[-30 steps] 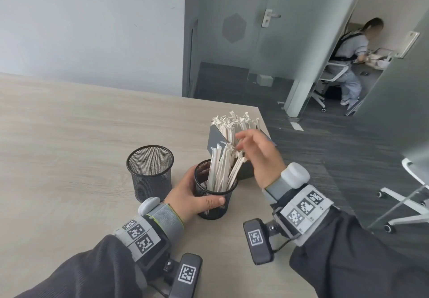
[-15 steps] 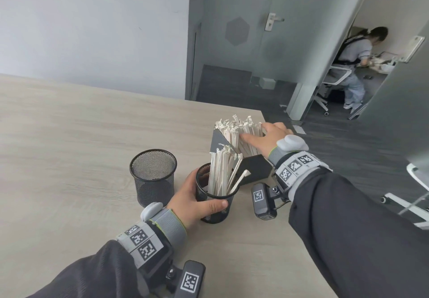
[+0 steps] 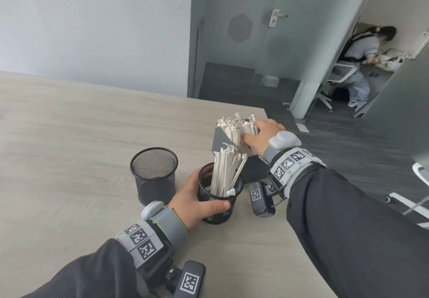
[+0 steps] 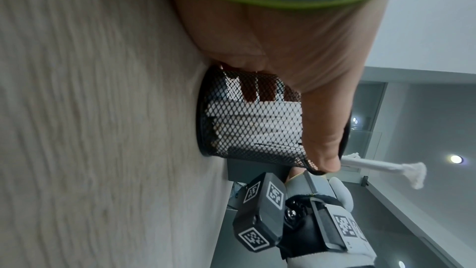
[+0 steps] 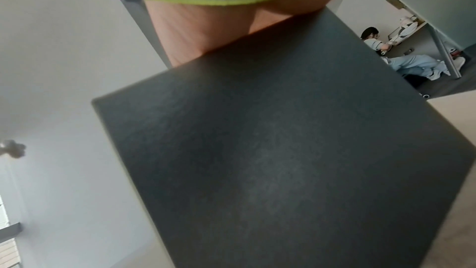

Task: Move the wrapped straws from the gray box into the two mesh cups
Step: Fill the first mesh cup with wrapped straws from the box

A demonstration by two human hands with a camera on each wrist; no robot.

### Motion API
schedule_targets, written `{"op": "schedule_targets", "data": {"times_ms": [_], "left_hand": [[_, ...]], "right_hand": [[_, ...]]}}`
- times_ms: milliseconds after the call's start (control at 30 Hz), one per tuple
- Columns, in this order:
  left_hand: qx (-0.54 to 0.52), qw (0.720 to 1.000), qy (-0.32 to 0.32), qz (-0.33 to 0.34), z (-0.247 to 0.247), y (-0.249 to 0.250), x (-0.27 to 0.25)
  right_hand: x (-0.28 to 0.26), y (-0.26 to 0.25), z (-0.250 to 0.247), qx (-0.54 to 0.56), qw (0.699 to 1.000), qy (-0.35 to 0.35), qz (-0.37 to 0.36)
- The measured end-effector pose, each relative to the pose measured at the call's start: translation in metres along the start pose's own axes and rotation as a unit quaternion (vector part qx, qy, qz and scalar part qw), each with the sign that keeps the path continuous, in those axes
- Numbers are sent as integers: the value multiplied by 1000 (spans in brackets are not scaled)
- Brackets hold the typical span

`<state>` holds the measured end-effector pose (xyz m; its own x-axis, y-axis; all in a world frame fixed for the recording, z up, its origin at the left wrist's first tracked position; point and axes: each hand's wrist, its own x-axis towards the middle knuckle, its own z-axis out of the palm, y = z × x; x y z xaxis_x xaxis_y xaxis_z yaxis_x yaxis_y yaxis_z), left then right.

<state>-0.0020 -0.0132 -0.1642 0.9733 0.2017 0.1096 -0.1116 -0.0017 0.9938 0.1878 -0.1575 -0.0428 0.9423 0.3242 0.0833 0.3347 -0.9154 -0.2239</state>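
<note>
Wrapped straws (image 3: 236, 130) half-hide the right hand (image 3: 263, 136) reaching into the gray box (image 3: 251, 170); its grip can't be told. Left hand (image 3: 197, 202) clasps the part-filled mesh cup (image 3: 219, 214).

Head view looks down; both wrist views sit close, sharing gray box (image 5: 283, 150)

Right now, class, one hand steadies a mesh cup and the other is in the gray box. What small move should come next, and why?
Probably the right hand should close its grip on a few wrapped straws in the gray box and lift them out. Its fingers already lie among them, while the left hand grips the part-filled mesh cup, ready to receive them. The other mesh cup looks empty.
</note>
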Motion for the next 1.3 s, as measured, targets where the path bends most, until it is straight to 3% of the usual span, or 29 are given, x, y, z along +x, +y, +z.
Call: {"op": "schedule_targets", "data": {"times_ms": [367,533,733,967,1133,1300], "left_hand": [[-1,1000,-2,0,1,1,0],[-5,1000,-4,3,2,2,-1],[8,1000,-5,5,1,0,0],[6,1000,-9,6,3,0,0],[-6,1000,-7,6,3,-1,1],[-14,1000,-7,-2,4,0,1]], "right_hand": [[-15,-5,-1,89,996,16,22],[-12,-4,-1,112,993,-21,22],[-19,6,-1,209,976,62,29],[-29,9,-17,418,890,180,34],[-40,-5,-58,526,806,272,3],[-65,-24,-89,643,714,273,-53]]}}
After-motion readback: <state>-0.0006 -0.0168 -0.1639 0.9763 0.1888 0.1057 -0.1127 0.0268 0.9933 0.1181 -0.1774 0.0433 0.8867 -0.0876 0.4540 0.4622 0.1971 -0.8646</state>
